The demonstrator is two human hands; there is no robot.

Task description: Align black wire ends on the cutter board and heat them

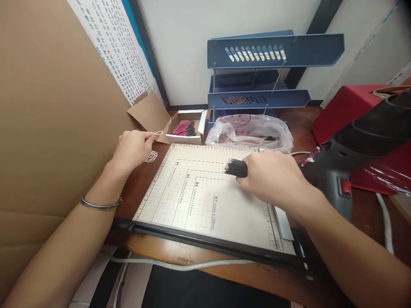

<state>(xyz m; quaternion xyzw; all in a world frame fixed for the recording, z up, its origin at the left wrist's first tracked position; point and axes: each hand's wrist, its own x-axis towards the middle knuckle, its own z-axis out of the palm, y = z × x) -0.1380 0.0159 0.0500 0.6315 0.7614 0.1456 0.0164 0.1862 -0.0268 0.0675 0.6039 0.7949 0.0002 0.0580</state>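
Observation:
My left hand (133,147) pinches a small cream rubber band (158,133) between thumb and fingertips, left of the paper trimmer board (195,196). Below those fingers, more pale rubber bands (151,156) lie on the brown tabletop. Over the right part of the board, my right hand (269,173) is closed round a bundle of thin black wires (236,167). Their light tips point left, and the rest of the bundle is hidden in the fist. Behind the board sits an open small carton (185,139) with pink and black wires (184,128) inside.
A clear plastic bag (250,132) lies behind the board, in front of blue stacked trays (276,50). To the right stand a black device with a red switch (346,187) and a red box (340,111). Large cardboard (48,107) borders the left. A cable (180,267) runs along the front.

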